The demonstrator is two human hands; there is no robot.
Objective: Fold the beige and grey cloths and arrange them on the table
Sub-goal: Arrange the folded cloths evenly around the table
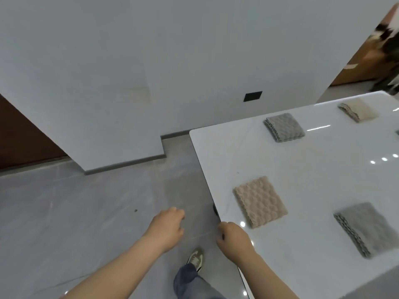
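Note:
Several folded cloths lie apart on the glossy white table (302, 165). A beige cloth (260, 201) sits near the table's left edge, with a grey cloth (367, 228) to its right. Farther back lie another grey cloth (284, 127) and another beige cloth (357, 110). My right hand (234, 238) hovers over the table's near left edge, fingers curled, holding nothing, just short of the near beige cloth. My left hand (167, 228) hangs over the floor left of the table, fingers loosely curled and empty.
The table's left edge runs from far left to near right beside grey tiled floor (86, 212). A white wall (151, 72) with a black socket (252, 96) stands behind. My shoe and trouser leg (194, 272) are below the hands. Brown objects sit at far right.

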